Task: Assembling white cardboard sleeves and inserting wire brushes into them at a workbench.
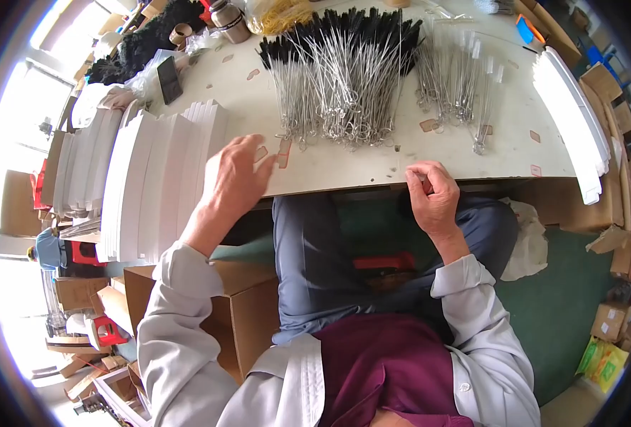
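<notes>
My left hand is over the table's near edge, beside stacked white flat cartons; thumb and fingers are apart and no object shows between them. At the edge further right, my right hand is closed, its fingertips curled toward the thumb. Whether it pinches something small cannot be made out. Beyond both hands lies a big pile of thin wire brushes, black bristles pointing away and metal loops toward me. Right of it, a smaller group of wire pieces has clear or whitish ends.
White folded card strips stand along the table's right edge. A dark phone, a metal flask and a tape roll are at the far left. Below the table are a cardboard box and a white plastic bag.
</notes>
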### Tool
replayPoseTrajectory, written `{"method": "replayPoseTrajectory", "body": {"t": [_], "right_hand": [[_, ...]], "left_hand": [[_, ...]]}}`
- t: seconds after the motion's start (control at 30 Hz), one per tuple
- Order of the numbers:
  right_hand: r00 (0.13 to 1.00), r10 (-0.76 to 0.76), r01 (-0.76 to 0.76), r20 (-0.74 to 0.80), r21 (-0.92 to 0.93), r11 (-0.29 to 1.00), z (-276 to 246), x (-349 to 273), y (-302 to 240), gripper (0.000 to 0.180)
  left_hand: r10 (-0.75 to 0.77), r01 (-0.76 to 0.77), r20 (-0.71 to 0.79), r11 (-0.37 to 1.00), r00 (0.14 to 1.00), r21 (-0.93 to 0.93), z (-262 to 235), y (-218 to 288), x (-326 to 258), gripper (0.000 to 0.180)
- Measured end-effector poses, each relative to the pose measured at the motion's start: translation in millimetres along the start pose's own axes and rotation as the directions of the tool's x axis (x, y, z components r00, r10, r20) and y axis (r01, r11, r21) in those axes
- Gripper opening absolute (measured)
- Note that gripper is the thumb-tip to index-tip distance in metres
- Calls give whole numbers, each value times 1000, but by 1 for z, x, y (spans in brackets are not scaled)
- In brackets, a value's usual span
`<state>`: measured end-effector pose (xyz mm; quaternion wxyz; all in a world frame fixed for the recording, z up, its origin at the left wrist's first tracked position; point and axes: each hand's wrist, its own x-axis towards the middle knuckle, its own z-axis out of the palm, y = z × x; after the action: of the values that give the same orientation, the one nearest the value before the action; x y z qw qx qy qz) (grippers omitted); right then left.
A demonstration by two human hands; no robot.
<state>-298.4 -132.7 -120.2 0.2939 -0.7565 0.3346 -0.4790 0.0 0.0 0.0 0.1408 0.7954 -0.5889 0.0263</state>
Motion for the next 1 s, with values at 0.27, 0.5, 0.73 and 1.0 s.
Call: {"method": "replayPoseTrajectory", "body": {"t": [0.27, 0.5, 0.73, 1.0], "right_hand": [[998, 49, -51, 42, 47, 998, -4, 3, 2, 4], [994, 100, -100, -37, 0, 995, -64, 4, -2, 9], [964, -6, -149, -268, -553, 820, -194, 22, 63, 13], [925, 98, -380, -368, -890, 252, -326, 41, 134, 53]], "left_hand": [[181, -202, -109, 952, 977, -232, 37, 62, 55, 27], [342, -340, -63, 939, 937, 45, 83, 68, 91, 25], [401, -410, -248, 912, 882, 16, 79, 71, 83, 2], [400, -422, -257, 906, 880, -36, 70, 80, 76, 15]]}}
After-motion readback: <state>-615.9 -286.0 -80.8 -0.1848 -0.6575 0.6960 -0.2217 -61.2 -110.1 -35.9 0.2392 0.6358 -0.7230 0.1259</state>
